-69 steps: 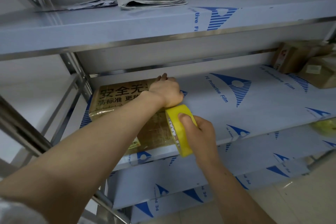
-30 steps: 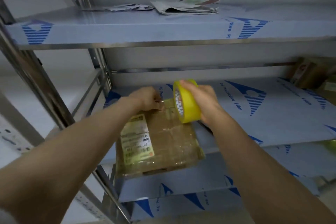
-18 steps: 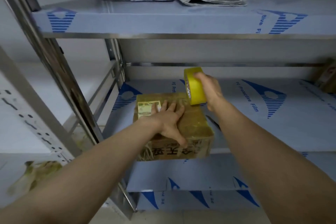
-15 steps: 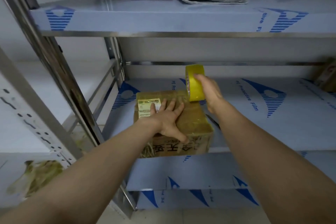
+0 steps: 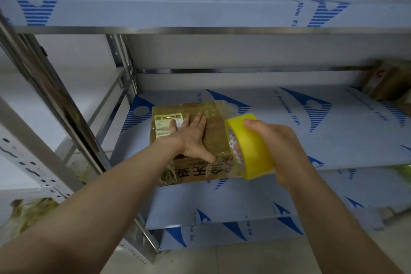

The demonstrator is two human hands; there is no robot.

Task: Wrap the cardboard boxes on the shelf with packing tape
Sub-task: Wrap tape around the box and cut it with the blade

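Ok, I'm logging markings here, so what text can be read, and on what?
"PE Protective Film": film on the middle shelf.
"tive Film", cut off: film on the upper shelf edge.
"全无", upside down: front of the cardboard box.
The white label on the box top: too small to read.

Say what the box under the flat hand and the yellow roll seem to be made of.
Box: brown cardboard, probably, with a glossy, seemingly taped-over surface; paper label on top. Tape roll: likely plastic film, translucent yellow, smooth and shiny.
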